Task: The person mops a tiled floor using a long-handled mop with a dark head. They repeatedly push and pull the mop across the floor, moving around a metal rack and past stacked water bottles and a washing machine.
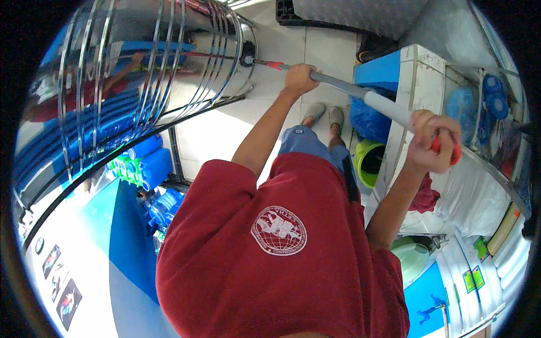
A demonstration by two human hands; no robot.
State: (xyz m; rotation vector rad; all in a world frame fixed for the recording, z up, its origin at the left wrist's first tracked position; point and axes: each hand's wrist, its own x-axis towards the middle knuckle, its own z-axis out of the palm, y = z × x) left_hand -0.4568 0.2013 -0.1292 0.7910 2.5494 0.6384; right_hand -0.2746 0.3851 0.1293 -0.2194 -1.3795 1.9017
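A long pole [341, 85] with a grey shaft, a thick pale grip and red parts slants across the upper middle. My left hand [300, 78] is closed round its shaft, just behind a red collar. Higher on the grip, by its red end, my right hand [434, 141] is wrapped round it, slightly blurred. Past the collar the pole thins toward a small dark round piece [247, 58] at the edge of a ribbed, mirror-like metal tank [163, 73]. Whether that piece touches the tank, I cannot tell. The tank reflects my red shirt and arm.
Under the tank runs a dark metal stand [176, 152], with blue water bottles [155, 163] beyond it. At right stand a white cabinet [416, 73], a blue bag-like bundle [369, 115] and a lime-green bucket [369, 152]. A pale green basin [410, 256] sits lower right. Tiles [276, 96] cover the floor.
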